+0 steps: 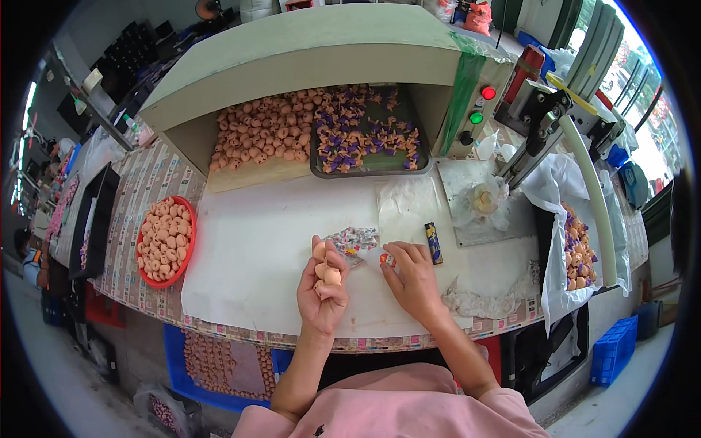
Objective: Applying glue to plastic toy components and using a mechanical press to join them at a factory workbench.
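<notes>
My left hand is closed round several small peach-coloured doll heads, palm turned up above the white work sheet. To its right, my right hand rests low over the sheet with bent fingers. Its thumb and forefinger are at either side of a small round red-and-white object, whose kind I cannot make out. Between the hands lies a crumpled, colour-printed cloth or wrapper. A dark blue and yellow tube-like packet lies just beyond my right hand.
A red basket of doll heads stands left. Under the beige hood are piled heads and a dark tray of purple-and-peach figures. At right are a metal press and a paper-lined box of figures.
</notes>
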Motion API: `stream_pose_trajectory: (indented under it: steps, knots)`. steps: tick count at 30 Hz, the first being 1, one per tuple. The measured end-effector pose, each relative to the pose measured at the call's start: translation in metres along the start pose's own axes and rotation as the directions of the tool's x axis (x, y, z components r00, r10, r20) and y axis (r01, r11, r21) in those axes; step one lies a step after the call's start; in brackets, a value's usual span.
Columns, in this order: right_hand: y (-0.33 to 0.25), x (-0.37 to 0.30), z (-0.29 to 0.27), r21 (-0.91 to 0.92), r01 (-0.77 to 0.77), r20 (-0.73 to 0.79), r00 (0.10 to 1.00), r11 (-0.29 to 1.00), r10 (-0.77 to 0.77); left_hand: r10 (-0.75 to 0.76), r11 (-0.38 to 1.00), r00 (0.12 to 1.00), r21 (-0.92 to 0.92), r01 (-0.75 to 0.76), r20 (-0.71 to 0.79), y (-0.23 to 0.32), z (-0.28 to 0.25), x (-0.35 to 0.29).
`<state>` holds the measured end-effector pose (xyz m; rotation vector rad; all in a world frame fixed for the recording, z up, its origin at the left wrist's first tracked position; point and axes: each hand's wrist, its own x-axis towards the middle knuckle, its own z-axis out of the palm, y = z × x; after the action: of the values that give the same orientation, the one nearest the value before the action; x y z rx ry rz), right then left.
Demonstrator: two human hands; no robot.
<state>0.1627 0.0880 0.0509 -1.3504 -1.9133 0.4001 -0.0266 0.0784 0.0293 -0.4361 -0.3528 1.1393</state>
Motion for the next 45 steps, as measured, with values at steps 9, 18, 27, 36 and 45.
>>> stream_pose_trajectory:
  steps: [9,18,27,36,45]
  knots:
    - [-0.002,-0.012,-0.019,-0.078,-0.052,0.214,0.975,0.996,0.068,0.083,0.9,0.991,0.435,-0.031,-0.102,0.0,-0.004,-0.027]
    - [-0.016,-0.049,-0.042,0.591,-0.485,0.157,0.853,0.645,0.498,0.102,0.746,0.946,0.652,0.133,-0.309,-0.01,-0.019,-0.033]
    - [-0.011,-0.064,-0.042,0.289,-0.035,-0.241,0.965,0.957,0.108,0.137,0.604,0.919,0.766,0.219,-0.37,-0.03,-0.029,-0.021]
    - [-0.009,-0.067,-0.041,0.188,-0.012,-0.261,0.963,0.982,0.062,0.126,0.522,0.931,0.821,0.233,-0.344,-0.03,-0.039,-0.021]
    - [-0.008,-0.069,-0.041,0.198,-0.073,-0.213,0.97,0.977,0.116,0.128,0.512,0.927,0.824,0.243,-0.353,-0.032,-0.038,-0.019]
